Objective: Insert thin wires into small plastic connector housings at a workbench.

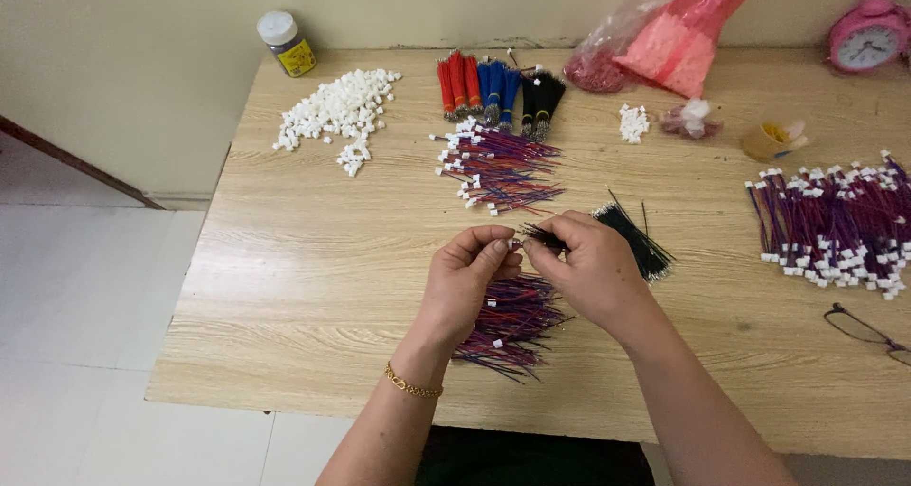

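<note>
A bundle of thin black wires (634, 236) lies fanned across the wooden tabletop.

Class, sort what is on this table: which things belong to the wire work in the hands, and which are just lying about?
In use: left hand, right hand, black wires, red-and-blue wires, finished wire pile, white connectors, wire bundles.

Lying about: pink alarm clock, glasses, small jar, plastic bag.
</note>
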